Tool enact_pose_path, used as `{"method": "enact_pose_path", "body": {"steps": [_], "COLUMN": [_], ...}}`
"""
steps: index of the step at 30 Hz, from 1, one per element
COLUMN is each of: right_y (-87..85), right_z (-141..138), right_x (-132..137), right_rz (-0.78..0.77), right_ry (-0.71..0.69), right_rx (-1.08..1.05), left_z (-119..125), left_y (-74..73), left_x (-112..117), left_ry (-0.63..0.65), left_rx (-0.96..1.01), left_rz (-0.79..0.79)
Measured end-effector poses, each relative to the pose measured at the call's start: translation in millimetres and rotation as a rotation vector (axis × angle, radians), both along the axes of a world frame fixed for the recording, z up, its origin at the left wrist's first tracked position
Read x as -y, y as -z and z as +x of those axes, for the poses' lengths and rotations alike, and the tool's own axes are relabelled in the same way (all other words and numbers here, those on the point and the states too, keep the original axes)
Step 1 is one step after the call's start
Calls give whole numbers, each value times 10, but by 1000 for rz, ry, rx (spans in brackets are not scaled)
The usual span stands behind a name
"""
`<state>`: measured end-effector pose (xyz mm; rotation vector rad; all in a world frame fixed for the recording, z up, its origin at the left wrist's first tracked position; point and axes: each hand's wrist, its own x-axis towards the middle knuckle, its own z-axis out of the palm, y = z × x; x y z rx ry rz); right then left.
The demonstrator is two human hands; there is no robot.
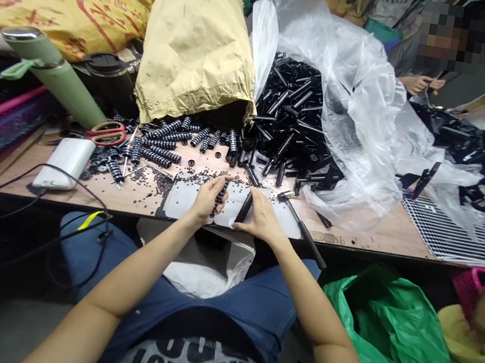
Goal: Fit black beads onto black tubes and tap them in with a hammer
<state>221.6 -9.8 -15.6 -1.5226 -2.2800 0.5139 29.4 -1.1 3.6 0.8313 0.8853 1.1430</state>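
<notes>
My left hand is closed around a dark ribbed rod, held upright over the pale mat. To its right, my right hand grips a smooth black tube between thumb and fingers, slightly tilted. Tiny black rings are scattered on the mat and the wood around it. A small hammer lies right of my right hand, its handle reaching past the table edge. Behind my hands are ribbed black-and-white rods and a large heap of black tubes.
A paper sack and clear plastic bag stand behind. At left are a green flask, scissors and a white power bank with a cable. A green bag hangs low right. Co-workers' hands show at right.
</notes>
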Motion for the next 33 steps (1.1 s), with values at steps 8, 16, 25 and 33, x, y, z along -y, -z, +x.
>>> {"method": "enact_pose_path", "body": {"steps": [8, 16, 25, 33], "right_y": [-178, -314, -222, 245], "right_z": [-36, -272, -292, -356], "right_x": [141, 153, 211, 205], "right_rz": [43, 141, 71, 182], "right_ry": [-136, -348, -243, 20], "right_rx": [-282, -499, -436, -298], "left_z": [84, 209, 227, 310], "left_y": [-40, -163, -177, 332], "left_x": [82, 205, 198, 206], "left_ry": [-52, -80, -2, -35], "left_rx": [77, 80, -10, -814], "left_rz": [-101, -179, -322, 370]}}
